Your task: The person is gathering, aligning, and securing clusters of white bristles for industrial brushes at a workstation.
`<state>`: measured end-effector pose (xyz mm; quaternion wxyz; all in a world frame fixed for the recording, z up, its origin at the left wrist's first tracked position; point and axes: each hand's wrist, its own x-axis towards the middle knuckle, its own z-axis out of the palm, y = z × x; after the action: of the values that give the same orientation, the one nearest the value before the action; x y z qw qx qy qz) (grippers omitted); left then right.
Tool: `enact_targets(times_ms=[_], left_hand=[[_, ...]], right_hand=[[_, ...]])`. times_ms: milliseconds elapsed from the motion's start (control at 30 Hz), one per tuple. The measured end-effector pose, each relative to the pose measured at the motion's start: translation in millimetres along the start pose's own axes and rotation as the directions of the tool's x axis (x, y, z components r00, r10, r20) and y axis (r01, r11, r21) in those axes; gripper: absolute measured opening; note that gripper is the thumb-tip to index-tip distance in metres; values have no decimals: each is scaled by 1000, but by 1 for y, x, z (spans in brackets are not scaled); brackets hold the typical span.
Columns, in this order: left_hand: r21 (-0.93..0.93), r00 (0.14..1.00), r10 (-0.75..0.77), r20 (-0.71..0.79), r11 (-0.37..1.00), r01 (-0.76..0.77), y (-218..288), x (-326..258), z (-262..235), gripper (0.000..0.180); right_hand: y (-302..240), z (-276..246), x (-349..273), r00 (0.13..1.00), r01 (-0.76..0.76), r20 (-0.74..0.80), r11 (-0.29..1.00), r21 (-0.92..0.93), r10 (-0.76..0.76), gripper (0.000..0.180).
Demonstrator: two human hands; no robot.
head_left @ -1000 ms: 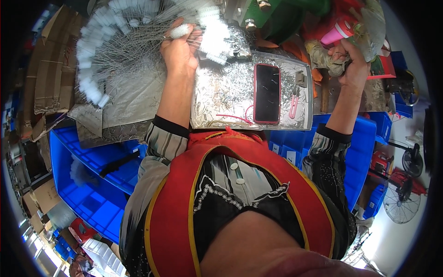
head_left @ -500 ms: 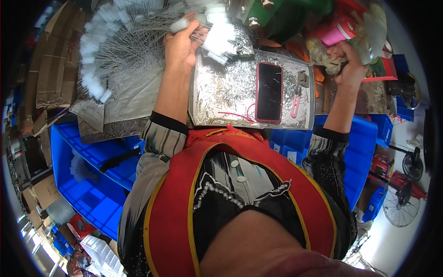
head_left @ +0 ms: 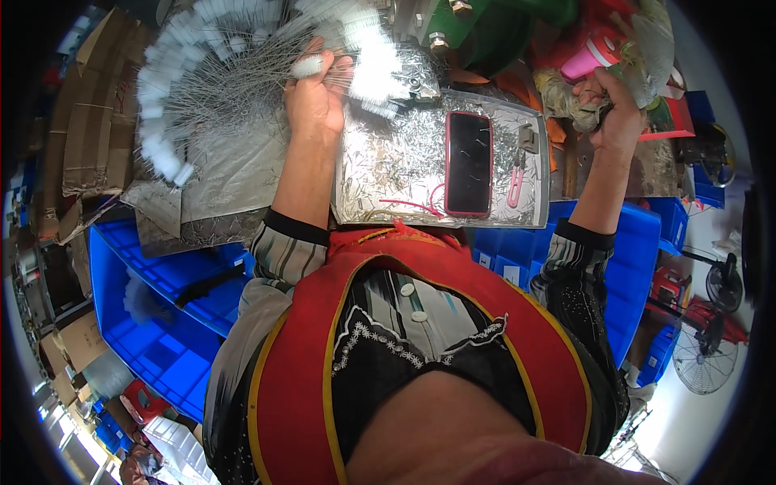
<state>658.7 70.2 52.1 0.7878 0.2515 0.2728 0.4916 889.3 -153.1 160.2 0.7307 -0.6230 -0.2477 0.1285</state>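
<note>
My left hand is raised at the far left of the metal tray, its fingers closed around a small white-bristled wire brush. Beside and behind it fans out a big pile of similar brushes, thin wire stems pointing inward and white heads outward. More white brush heads lie brightly lit to the right of that hand. At the far right, my right hand is closed on a yellowish, wrapped bundle, below a pink-and-white object. What lies inside the wrapping is hidden.
A tray strewn with short wire bits holds a phone and a pink cutter. A green machine with bolts stands behind it. Blue bins flank me below the bench; cardboard stands left.
My left hand has shifted slightly down and left with the brush, its fingers a little more spread. The right hand stays almost where it was.
</note>
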Motion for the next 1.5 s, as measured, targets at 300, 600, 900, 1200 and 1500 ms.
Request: enact_targets(times_ms=[300,600,900,1200,1500], left_hand=[[-28,999,5,36,1000,-4,-1,1,-3,33],[-90,995,3,103,996,6,-3,3,-7,33],[-64,992,-12,123,998,20,-3,1,-7,35],[62,999,18,41,998,-20,-1,-4,6,34],[79,999,28,16,996,-29,-2,-3,8,37]], right_hand=[[-13,0,1,996,-84,-21,996,-20,83,26],[-15,4,-2,998,-61,-30,998,-24,61,24],[-13,2,-1,998,-59,-35,998,-12,58,26],[-14,1,-1,998,-55,-19,998,-25,55,23],[-22,-5,8,995,-68,67,996,-59,72,21]])
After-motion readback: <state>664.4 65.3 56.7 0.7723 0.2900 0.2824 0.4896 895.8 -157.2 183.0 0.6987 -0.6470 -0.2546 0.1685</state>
